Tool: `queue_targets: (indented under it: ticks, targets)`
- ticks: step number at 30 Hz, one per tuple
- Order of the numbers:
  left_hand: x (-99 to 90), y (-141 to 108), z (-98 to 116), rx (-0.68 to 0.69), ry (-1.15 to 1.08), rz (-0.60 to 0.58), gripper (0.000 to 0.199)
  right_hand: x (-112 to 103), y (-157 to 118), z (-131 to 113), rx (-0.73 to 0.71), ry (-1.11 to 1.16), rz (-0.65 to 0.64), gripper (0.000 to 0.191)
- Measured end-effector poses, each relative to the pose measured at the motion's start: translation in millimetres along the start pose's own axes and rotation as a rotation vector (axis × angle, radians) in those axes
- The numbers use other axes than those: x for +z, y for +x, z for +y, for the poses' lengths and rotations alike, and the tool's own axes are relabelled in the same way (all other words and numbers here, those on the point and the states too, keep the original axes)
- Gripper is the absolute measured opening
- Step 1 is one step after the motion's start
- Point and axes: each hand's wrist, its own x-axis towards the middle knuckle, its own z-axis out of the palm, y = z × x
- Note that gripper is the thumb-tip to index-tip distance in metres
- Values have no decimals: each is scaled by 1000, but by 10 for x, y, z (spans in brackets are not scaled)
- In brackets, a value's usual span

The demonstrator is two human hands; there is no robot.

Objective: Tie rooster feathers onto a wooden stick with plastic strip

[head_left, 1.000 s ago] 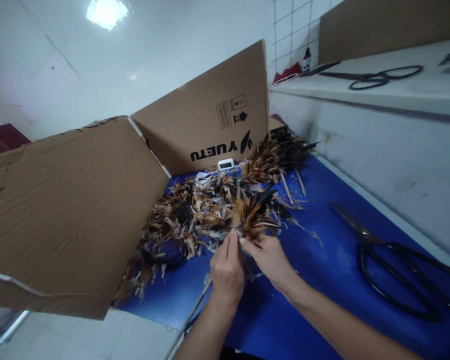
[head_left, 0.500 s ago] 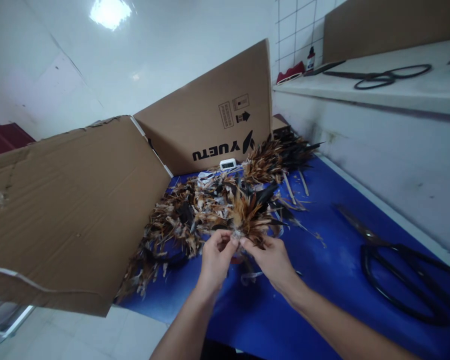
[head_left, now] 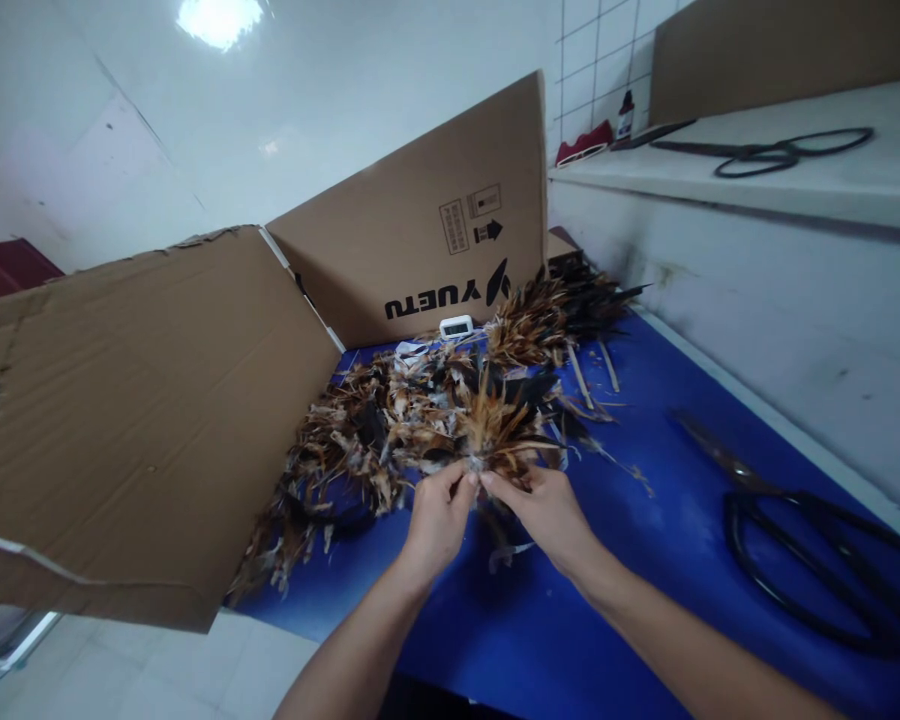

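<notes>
A fanned bunch of brown and black feathers (head_left: 499,425) is pinched at its pale base between both hands. My left hand (head_left: 442,510) closes thumb and fingers on the left side of that base. From the right, my right hand (head_left: 544,505) grips the same spot, its thumb nearly touching the left thumb. Behind the bunch spreads a loose pile of feathers (head_left: 367,425) on the blue table surface (head_left: 615,560). What exactly lies between the fingertips is too small to make out.
Large black-handled scissors (head_left: 780,550) lie at the right. A folded cardboard sheet (head_left: 405,220) stands behind and left. Before it sits a small white digital display (head_left: 456,327). More bundled feathers (head_left: 540,310) lie at the back right. A white ledge (head_left: 795,180) holds another pair of scissors (head_left: 765,152).
Both hands stay at the feather bunch's base, and the left fingers have drawn closer together. The bunch has turned slightly, its feathers standing more upright.
</notes>
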Motion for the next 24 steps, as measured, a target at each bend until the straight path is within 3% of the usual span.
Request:
queue_targets:
  ticks: [9,15,19,24]
  targets:
    - [204,-51,-32,191,467,195,22,30,-92,-116,-89,-96,10,26]
    - [311,-86,-100,278,720,294,28,54,-109,-135,-98,15,6,25]
    - [247,-125,-30,236,478,218,35,58,-85,-92,-67,123,7,27]
    - [73,-71,38,-5,-119,17,28,58,-83,-62,-59,184,-18,30]
